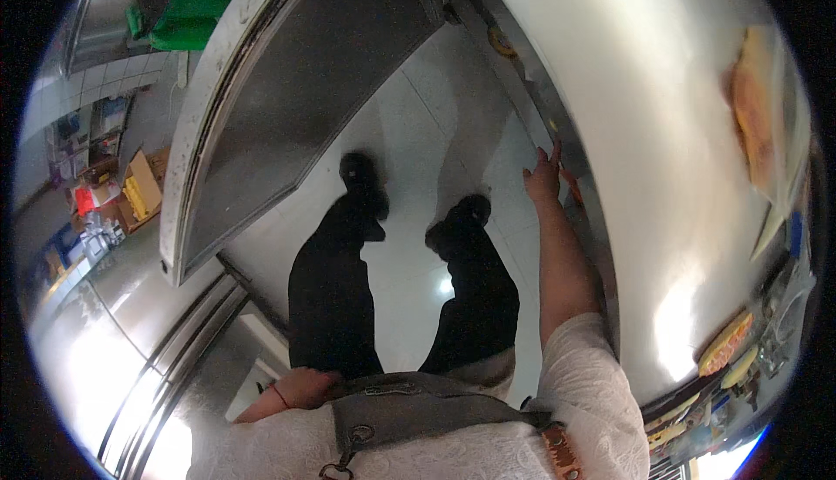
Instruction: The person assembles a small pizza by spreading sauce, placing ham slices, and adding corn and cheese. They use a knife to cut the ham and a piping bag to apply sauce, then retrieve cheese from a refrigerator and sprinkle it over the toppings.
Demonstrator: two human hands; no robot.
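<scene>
My right hand (542, 180) reaches down and forward along the shadowed front beneath the counter (644, 175) on the right. Its fingers are apart, and I see nothing held in them. Close by, on that dark front, is a small orange-red patch (571, 186), too dim to name. My left hand (309, 386) is low at my waist, with a thin red band at the wrist. Its fingers are blurred against my dark clothes, so its grip does not show. A large grey metal door (270, 106) with a pale edge and dark seal stands swung out in front of me on the left.
Pale floor tiles (409, 132) lie between door and counter. A yellow-brown item (753, 114) lies on the counter, with several food-like items (725, 343) at its right rim. At left are a cardboard box (144, 188), a steel surface (87, 332) and a green container (187, 6).
</scene>
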